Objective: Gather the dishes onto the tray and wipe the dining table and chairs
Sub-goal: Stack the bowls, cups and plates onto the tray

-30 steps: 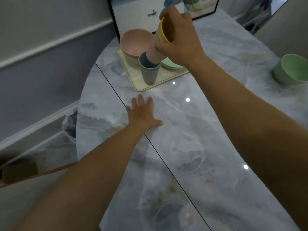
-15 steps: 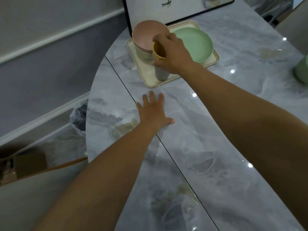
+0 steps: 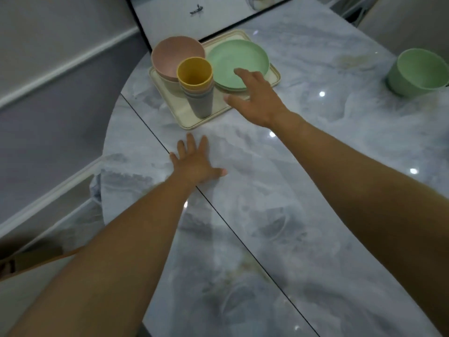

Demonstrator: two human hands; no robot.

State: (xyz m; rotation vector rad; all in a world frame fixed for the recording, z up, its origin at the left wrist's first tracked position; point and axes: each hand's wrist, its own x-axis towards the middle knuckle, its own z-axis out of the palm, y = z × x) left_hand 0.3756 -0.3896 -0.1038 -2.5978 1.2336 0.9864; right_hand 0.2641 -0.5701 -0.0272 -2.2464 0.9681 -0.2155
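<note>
Yellow cup (image 3: 194, 71), pink bowl (image 3: 175, 53), green plate (image 3: 237, 58), cream tray (image 3: 192, 117), grey-veined marble table (image 3: 315, 166).

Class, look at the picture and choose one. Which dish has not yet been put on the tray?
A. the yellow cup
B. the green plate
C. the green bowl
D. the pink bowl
C: the green bowl stands alone on the table at the right, away from the tray, which holds the pink bowl, the yellow cup and the green plate.
</note>
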